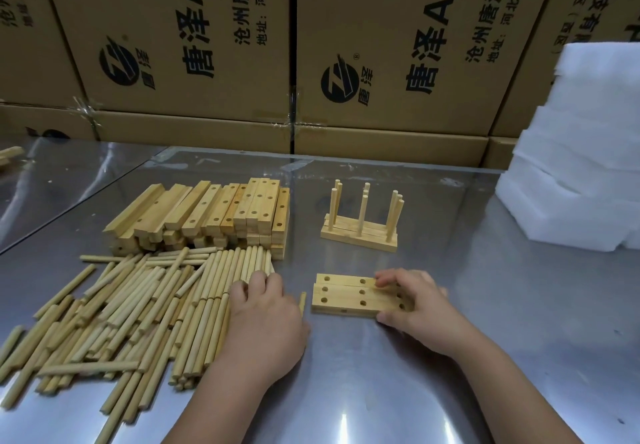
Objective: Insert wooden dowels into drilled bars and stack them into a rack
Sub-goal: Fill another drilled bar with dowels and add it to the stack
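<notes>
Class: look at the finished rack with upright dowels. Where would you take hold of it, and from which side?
Grip the rack by its base, from above between two dowel rows: thumb on the long front face, fingers on the back. The base looks like separate bars side by side; squeezing should hold them together.

The dowels (138,305) and the drilled bars (214,215) are seen in pale yellowish wood. The bars are dotted with darker round holes, and one bar in the pile is tinted more orange. The bench (485,339) is finished in glossy silver-grey, the cardboard boxes (173,28) are printed with black characters and a round black logo on brown, and the foam blocks (581,166) are plain white.
</notes>
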